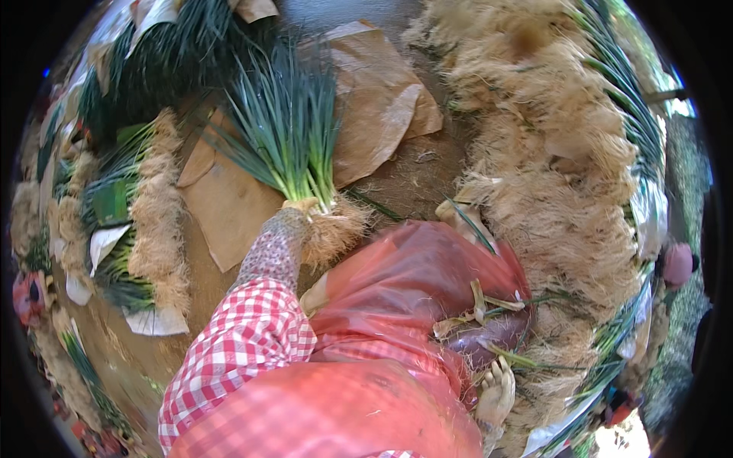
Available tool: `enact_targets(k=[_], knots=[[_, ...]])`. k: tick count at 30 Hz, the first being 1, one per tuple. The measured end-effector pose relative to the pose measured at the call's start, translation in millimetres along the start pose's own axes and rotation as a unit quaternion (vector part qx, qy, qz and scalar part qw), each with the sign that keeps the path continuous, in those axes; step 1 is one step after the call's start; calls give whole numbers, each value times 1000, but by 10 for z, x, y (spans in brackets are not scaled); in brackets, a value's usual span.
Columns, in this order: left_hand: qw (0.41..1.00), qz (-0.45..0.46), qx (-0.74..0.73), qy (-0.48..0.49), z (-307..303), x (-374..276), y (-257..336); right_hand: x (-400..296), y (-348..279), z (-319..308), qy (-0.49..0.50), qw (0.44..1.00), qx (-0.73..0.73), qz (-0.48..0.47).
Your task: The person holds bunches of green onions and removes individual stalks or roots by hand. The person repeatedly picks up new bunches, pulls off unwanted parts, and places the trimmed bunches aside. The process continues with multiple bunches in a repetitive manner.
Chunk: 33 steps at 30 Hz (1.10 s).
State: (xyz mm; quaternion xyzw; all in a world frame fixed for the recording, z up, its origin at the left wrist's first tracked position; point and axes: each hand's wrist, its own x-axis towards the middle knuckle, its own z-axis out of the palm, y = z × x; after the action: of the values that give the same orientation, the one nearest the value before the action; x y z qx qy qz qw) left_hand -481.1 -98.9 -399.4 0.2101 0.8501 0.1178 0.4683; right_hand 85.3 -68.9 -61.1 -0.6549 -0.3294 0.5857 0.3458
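Observation:
My left hand (300,205), in a yellowish glove with a floral cuff, is closed around the white stems of a bunch of green onions (286,131). Its dark leaves point up the picture; pale roots (338,229) hang to the right of the hand. My right hand (497,389), seemingly gloved too, lies at the lower right beside the red plastic apron (401,286), its fingers extended and nothing visible in them. Loose leaves and peeled stalks (481,309) lie on the apron just above it. The bunch is over brown paper sheets (229,212).
A long heap of rooted green onions (538,172) runs along my right. More bunches (163,229) lie in a row at left, with a dark leafy pile (172,63) at upper left. Another paper sheet (372,97) lies ahead. People (678,263) are at the edges.

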Motion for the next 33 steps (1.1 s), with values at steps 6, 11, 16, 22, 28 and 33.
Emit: enact_targets(k=[6, 11, 16, 22, 28, 33], knots=[[846, 114, -521, 25, 289, 29, -551, 96, 188, -136, 76, 996, -40, -33], [948, 30, -316, -18, 38, -204, -811, -248, 194, -1070, 188, 976, -72, -78], [917, -13, -329, 223, -313, -705, -89, -337, 41, -1992, 367, 893, -185, -185], [901, 203, -383, 16, -6, -1608, 1660, 440, -777, -2011, 423, 849, -267, -167], [863, 342, -246, -280, 1389, -3574, 3235, 883, -760, -2251, 359, 898, -185, -174], [790, 304, -167, -506, 2240, -4673, 3410, 97, -368, -1176, 233, 937, 103, -239]])
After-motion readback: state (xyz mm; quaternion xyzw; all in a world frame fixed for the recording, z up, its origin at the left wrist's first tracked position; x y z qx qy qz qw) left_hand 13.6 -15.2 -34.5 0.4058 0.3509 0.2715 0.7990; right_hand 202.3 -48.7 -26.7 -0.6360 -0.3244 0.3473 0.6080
